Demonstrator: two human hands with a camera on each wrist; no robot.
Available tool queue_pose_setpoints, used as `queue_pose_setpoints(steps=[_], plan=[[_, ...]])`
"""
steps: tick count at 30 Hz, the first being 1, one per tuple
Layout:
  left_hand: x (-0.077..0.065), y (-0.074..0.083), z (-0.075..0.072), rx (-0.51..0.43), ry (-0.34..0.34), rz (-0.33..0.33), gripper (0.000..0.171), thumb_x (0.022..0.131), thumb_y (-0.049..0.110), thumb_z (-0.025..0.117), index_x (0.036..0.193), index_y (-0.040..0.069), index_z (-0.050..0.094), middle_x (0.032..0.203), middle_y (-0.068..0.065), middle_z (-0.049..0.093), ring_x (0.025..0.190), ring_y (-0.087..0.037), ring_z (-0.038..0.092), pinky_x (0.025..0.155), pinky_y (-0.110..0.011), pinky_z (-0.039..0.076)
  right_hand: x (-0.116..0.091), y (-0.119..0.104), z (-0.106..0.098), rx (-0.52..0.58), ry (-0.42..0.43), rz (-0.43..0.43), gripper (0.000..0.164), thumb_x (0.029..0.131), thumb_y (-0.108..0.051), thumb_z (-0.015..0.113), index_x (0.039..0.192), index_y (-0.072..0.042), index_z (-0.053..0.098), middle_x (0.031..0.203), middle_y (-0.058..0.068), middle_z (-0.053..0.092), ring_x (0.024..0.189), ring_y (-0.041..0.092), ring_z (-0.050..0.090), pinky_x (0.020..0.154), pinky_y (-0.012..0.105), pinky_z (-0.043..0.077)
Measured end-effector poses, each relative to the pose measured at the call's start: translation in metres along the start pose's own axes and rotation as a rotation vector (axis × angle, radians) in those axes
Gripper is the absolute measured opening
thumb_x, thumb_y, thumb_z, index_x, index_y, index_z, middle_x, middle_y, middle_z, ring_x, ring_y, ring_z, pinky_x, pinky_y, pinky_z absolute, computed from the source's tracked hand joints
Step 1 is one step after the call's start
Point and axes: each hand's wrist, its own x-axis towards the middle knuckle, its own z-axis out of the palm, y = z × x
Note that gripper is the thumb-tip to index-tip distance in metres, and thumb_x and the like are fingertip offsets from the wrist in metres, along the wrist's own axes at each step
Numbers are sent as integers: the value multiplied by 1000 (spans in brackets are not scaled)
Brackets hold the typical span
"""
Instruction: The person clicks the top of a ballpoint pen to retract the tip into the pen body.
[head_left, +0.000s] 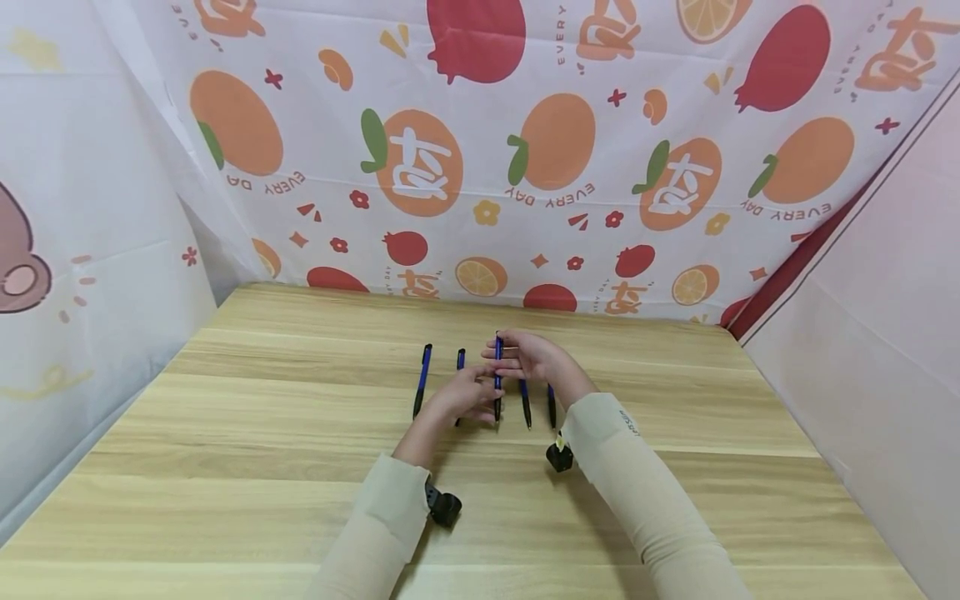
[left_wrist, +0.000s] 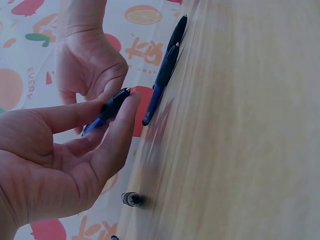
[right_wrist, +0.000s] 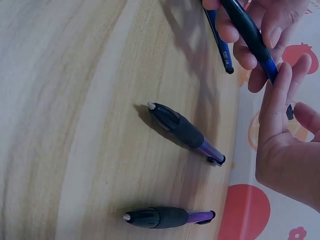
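one slim blue plastic pen with a black grip (right_wrist: 250,35) is up off the table, between our two hands, tip toward us. our left hand (head_left: 465,395) pinches it at the grip; our right hand (head_left: 536,357) pinches the far end. two matching pens lie left of it, the outer pen (head_left: 423,377) fully visible, the inner pen (head_left: 461,360) partly behind our left hand. two more pens (head_left: 527,407) lie right. all four rest on the light wood-grain table (head_left: 225,442). beyond: white fruit-print cloth (head_left: 480,179).
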Motion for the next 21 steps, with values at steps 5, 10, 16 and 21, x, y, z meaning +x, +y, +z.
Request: queue_pose_setpoints(steps=[5, 10, 16, 21], plan=[[0, -2, 2, 5, 2, 1, 46, 91, -4, 51, 133, -7, 36, 103, -18, 53, 76, -22, 54, 69, -38, 54, -1, 1, -1, 0, 3, 13, 49, 100, -36, 35, 127, 2, 47, 90, 4, 65, 71, 13, 62, 78, 29, 51], [1, -3, 2, 11, -1, 3, 44, 90, -5, 52, 131, -7, 38, 104, -22, 54, 75, -23, 55, 69, -37, 54, 1, 2, -1, 8, 27, 28, 55, 99, -42, 33, 128, 3, 46, 86, 3, 63, 64, 11, 56, 66, 25, 51], [1, -3, 1, 7, -9, 3, 43, 90, -5, 53, 130, -6, 39, 108, -24, 55, 79, -23, 55, 70, -38, 54, 2, 1, 0, 9, 48, 39, 51, 99, -42, 33, 119, 1, 51, 80, 1, 62, 56, 9, 50, 59, 22, 49], [2, -2, 0, -16, -27, -9, 41, 91, -5, 50, 130, -7, 39, 112, -24, 55, 85, -26, 57, 72, -40, 53, 3, 0, 1, -6, 55, 46, 39, 99, -38, 35, 93, -5, 56, 77, 1, 61, 54, 9, 49, 57, 22, 49]])
